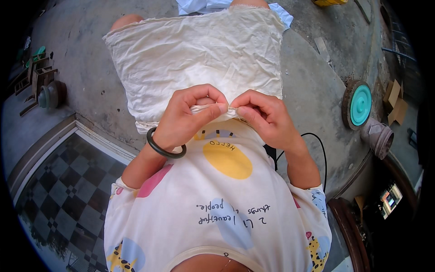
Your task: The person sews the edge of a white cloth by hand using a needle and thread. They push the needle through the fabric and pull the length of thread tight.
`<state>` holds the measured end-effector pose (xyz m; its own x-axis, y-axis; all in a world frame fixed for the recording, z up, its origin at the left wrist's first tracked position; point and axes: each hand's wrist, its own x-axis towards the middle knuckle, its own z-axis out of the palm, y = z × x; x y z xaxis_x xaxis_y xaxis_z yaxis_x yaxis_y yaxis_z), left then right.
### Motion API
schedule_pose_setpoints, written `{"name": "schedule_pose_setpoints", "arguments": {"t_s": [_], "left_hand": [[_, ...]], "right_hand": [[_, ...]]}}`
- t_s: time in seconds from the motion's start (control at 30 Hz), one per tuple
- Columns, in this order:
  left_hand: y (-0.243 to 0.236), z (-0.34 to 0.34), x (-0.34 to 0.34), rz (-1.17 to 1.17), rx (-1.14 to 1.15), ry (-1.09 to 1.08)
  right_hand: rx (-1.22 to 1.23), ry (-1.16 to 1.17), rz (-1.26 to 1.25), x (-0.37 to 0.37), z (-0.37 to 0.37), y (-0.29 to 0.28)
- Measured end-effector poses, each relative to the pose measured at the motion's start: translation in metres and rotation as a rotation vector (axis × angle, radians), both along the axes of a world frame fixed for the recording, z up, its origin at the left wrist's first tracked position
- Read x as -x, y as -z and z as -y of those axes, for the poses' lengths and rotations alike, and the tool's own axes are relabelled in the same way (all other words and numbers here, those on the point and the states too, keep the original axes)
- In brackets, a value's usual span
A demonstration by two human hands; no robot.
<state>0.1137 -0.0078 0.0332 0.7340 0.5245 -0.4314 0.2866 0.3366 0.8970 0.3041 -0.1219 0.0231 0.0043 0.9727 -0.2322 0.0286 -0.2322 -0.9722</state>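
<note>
A creased white cloth (199,54) with frayed edges lies spread over my lap and knees. Its near edge is gathered up at my waist. My left hand (197,106), with a dark bangle on the wrist, pinches that edge between thumb and forefinger. Right beside it my right hand (263,113) pinches the same edge, the fingertips of both hands almost touching. Whether a needle or thread sits between the fingers is too small to make out.
Concrete floor (90,59) surrounds me. Small wooden stools (38,75) stand at the left, near a glossy checkered surface (68,195). At the right are a round turquoise lid (360,105), a cardboard box (396,102) and a pale jar-like container (377,137). Pale blue fabric (195,6) lies beyond my knees.
</note>
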Motion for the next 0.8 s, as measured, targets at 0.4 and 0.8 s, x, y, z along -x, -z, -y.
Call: {"name": "schedule_pose_setpoints", "arguments": {"t_s": [0.4,0.8], "left_hand": [[0.003,-0.001,0.001,-0.045,0.051,-0.028],[-0.002,0.007,0.001,-0.013,-0.057,-0.097]], "right_hand": [[0.014,0.061,0.129,0.006,0.000,-0.006],[-0.079,0.076,0.307,0.010,-0.002,-0.008]]}}
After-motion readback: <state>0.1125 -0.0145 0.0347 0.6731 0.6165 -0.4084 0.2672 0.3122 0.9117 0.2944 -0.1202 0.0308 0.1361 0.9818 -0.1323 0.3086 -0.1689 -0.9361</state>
